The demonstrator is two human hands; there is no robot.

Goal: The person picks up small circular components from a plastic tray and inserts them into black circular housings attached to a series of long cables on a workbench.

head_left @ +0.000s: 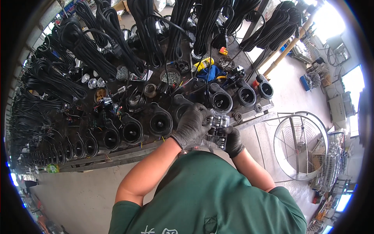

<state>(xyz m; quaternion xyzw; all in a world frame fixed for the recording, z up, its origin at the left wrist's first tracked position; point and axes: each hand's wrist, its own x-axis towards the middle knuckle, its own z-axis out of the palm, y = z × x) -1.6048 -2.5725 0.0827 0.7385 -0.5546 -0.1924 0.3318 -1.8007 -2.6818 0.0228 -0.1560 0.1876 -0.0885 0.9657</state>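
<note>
I hold a clear plastic tray (pixel 210 144) in front of my chest, at the near edge of the workbench. Several small shiny metal parts (pixel 218 121) with dark bands sit in rows in it. My left hand (pixel 191 126), in a dark grey glove, is closed at the tray's left side, its fingers curled by the upper corner. My right hand (pixel 234 142), gloved alike, grips the right side; its fingertips are partly hidden. Just beyond the tray stands a black round housing (pixel 220 102) with a metal shaft in its middle. Another black housing (pixel 181 107) is partly covered by my left hand.
A long row of similar black housings (pixel 161 124) lines the bench edge. Bundled black cables (pixel 146 35) hang over the bench. Behind are a bowl of screws (pixel 170 77), a tape roll (pixel 150 90) and a blue cloth (pixel 211 73). A large floor fan (pixel 300 146) stands to the right.
</note>
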